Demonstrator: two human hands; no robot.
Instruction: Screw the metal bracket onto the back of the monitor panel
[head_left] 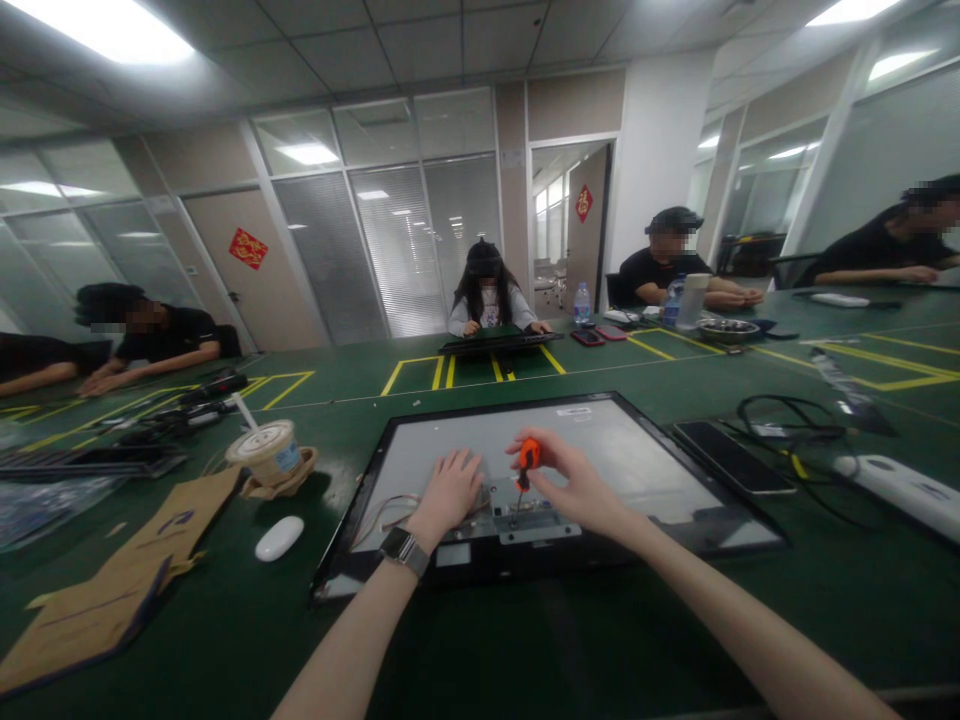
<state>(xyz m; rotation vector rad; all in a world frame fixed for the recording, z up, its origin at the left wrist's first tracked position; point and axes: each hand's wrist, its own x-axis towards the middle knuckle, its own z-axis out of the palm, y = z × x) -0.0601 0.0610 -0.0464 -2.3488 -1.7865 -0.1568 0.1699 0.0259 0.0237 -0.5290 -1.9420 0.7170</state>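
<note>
A flat display panel [637, 450] with a grey back and black frame lies on the table in front of me. Near its front edge is a metal bracket [551, 528], with thin wires [390, 510] to the left of it. My left hand [454, 487] rests on the panel left of the bracket, fingers stretched out and holding nothing visible. Gripped by my right hand [574, 485] is a screwdriver [529, 455] with an orange and black handle. It stands nearly upright, its tip down at the bracket; whether it sits in a screw is too small to tell.
Left of the panel are a lidded drink cup [266, 450], a white computer mouse [279, 538] and flattened cardboard [135, 560]. On the right lie a black phone [731, 455], dark cables [787, 425] and a white power strip [900, 490]. Several people sit around the green table [345, 400].
</note>
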